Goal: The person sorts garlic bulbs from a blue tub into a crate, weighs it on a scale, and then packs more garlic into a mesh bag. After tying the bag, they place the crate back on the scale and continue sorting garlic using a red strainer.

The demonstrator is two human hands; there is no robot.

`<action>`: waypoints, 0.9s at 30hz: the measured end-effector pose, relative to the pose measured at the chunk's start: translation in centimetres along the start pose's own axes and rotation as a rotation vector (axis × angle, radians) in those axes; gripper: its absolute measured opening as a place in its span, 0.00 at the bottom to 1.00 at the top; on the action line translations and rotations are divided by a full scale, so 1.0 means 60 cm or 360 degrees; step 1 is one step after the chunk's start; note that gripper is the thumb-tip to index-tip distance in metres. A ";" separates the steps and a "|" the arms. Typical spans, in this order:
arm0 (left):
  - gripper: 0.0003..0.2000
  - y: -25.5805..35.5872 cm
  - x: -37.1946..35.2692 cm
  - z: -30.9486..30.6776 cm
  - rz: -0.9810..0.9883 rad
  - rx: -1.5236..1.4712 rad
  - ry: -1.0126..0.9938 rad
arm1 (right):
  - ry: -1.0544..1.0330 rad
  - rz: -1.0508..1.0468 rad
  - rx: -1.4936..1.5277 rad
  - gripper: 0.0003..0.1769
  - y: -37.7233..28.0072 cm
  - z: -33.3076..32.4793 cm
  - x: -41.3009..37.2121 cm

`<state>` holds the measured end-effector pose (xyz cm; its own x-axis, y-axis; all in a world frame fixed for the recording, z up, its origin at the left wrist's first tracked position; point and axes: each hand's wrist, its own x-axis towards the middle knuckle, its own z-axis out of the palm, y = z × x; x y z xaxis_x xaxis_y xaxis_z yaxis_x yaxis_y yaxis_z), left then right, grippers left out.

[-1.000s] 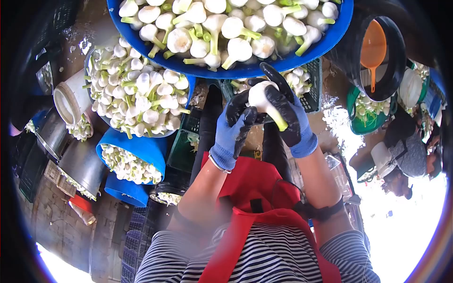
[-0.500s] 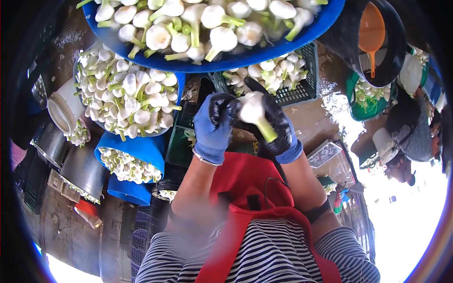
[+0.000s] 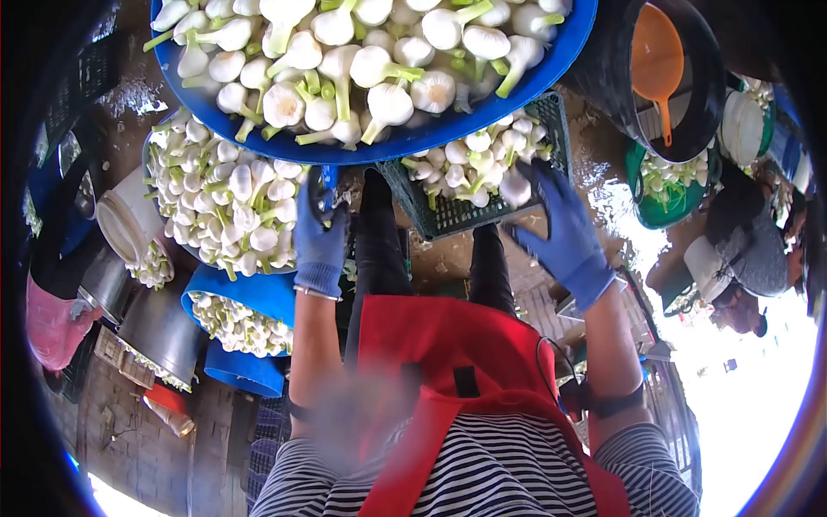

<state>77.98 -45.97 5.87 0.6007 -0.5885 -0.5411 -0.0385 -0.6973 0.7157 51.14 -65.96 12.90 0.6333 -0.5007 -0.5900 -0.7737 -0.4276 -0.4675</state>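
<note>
My left hand (image 3: 320,239), in a blue glove with dark fingers, is at the right edge of a tub heaped with garlic bulbs (image 3: 233,194). Its fingers are apart and nothing shows in them. My right hand (image 3: 564,231), gloved alike, has its fingers spread beside a dark green crate (image 3: 448,222). A slightly blurred garlic bulb (image 3: 515,186) lies just off the right fingertips, over the trimmed garlic (image 3: 469,164) in that crate. In front of both hands is a large blue basin (image 3: 345,155) full of garlic with short green stems.
On the left are a blue bucket (image 3: 233,283) of garlic, metal pots (image 3: 159,332) and a white bucket (image 3: 125,226). To the right, an orange strainer (image 3: 656,56) lies in a black tub (image 3: 702,103), near a green basin (image 3: 668,202). Other people (image 3: 60,323) are at both sides.
The garlic bulb has left my right hand, which has moved right and forward to the crate and opened. My left hand has gone left to the tub, its fingers now apart.
</note>
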 end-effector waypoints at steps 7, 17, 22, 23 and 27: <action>0.26 0.182 0.079 0.044 0.0781 0.1009 0.0099 | 0.0314 -0.0199 -0.0366 0.26 -0.095 0.031 0.280; 0.24 0.198 0.240 0.163 0.0293 0.1526 -0.0844 | 0.0370 -0.0031 -0.0017 0.29 -0.068 -0.154 0.217; 0.19 0.142 0.273 0.218 0.0447 0.1564 -0.0797 | 0.0002 0.0483 -0.0445 0.39 -0.039 -0.190 0.353; 0.19 0.122 0.274 0.224 0.0616 0.1430 -0.0617 | -0.0038 0.0572 -0.0457 0.45 -0.029 -0.177 0.383; 0.19 0.091 0.261 0.229 0.0944 0.1495 -0.0276 | 0.0205 0.0482 -0.0317 0.55 0.000 -0.128 0.435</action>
<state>76.22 -64.62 -4.77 0.1712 -0.9276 -0.3321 -0.9117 -0.2769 0.3034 67.79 -84.80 2.55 0.3833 -0.7118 -0.5885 -0.9155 -0.3770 -0.1403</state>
